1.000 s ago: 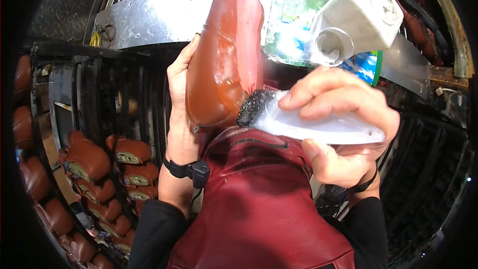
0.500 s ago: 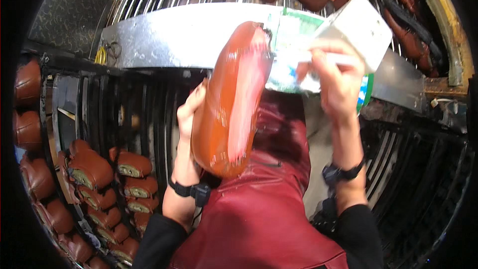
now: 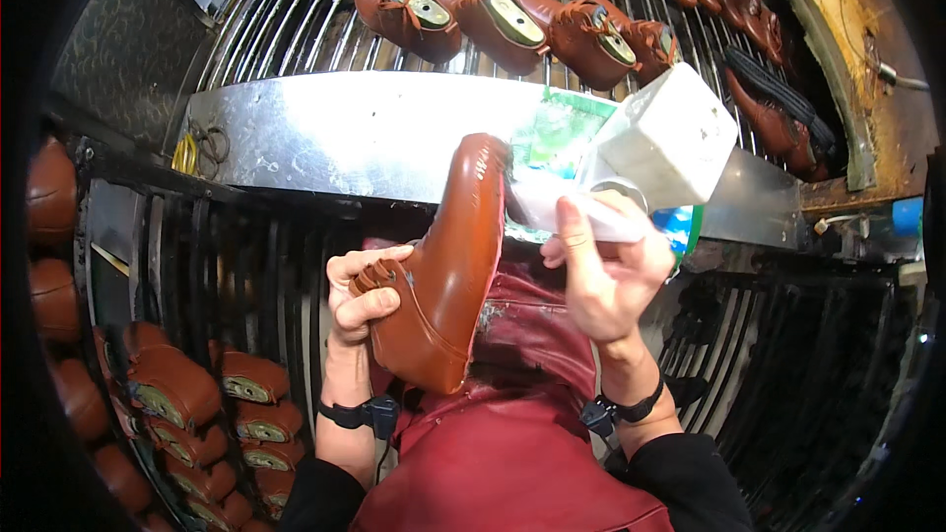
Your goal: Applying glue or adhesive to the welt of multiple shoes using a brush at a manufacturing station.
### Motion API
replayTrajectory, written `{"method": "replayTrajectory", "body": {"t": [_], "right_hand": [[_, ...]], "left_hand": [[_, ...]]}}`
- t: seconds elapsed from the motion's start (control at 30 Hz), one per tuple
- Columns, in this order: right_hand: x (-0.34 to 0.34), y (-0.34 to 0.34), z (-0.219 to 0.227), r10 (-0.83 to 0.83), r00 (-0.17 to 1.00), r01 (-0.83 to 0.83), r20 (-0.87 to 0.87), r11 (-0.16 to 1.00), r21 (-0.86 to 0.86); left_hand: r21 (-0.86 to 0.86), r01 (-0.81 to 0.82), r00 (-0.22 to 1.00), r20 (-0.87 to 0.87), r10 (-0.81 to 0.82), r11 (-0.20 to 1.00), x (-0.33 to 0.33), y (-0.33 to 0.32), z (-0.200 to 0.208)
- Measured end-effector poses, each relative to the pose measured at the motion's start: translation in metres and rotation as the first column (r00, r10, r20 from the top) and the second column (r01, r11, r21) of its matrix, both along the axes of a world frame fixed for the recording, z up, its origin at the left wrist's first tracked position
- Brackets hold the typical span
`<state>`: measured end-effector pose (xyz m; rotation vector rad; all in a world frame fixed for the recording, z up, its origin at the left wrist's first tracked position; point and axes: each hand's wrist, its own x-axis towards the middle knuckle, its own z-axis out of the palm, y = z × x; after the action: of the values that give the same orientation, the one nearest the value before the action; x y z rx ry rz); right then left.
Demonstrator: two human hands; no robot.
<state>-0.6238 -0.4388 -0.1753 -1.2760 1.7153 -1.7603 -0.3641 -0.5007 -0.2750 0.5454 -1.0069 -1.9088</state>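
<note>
My left hand (image 3: 367,294) is closed round the laced opening of a glossy brown leather shoe (image 3: 448,271), which stands on edge with its toe up and its sole side turned right. Thumb and fingers press on the laces. In my right hand (image 3: 613,276) is a brush (image 3: 542,205) with a broad whitish handle. Its dark bristles meet the shoe's edge near the toe, though the exact contact is blurred. A white square container (image 3: 673,133) stands tilted just behind my right hand, above a green and white bag (image 3: 567,128).
A metal ledge (image 3: 315,128) runs across in front of me. Behind it, brown shoes (image 3: 507,25) rest on a rack of metal rods (image 3: 305,25). More shoes (image 3: 177,384) fill racks at the left. A wooden post (image 3: 818,49) stands at the far right.
The shoe has turned from showing its pinkish sole side to showing its side and laces. My right hand has moved down and left, bringing the brush to the toe edge.
</note>
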Motion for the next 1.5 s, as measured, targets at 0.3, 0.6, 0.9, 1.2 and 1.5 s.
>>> {"method": "replayTrajectory", "body": {"t": [0.3,0.6,0.9,1.2,1.5], "right_hand": [[-0.011,-0.030,-0.034,0.221,0.923,-0.167,0.316,0.968,-0.189],[0.008,-0.023,-0.037,0.066,0.869,0.005,0.490,0.990,-0.141],[-0.018,-0.011,-0.032,-0.072,0.859,0.158,0.508,0.979,-0.128],[-0.031,-0.016,-0.042,-0.037,0.769,0.026,0.638,0.999,0.027],[-0.027,0.017,-0.062,0.118,0.691,-0.232,0.713,0.971,0.064]], "left_hand": [[-0.076,0.007,1.000,0.020,-0.006,0.997,0.022,-0.041,0.015],[-0.434,-0.416,0.675,0.442,0.591,0.799,-0.015,-0.156,0.083],[-0.519,0.045,-0.409,0.770,0.490,0.853,-0.060,-0.429,0.070],[-0.949,-0.182,0.035,0.256,0.966,0.258,-0.031,-0.287,-0.006],[-0.665,-0.066,-0.905,0.353,0.236,0.744,0.198,0.094,-0.061]]}}
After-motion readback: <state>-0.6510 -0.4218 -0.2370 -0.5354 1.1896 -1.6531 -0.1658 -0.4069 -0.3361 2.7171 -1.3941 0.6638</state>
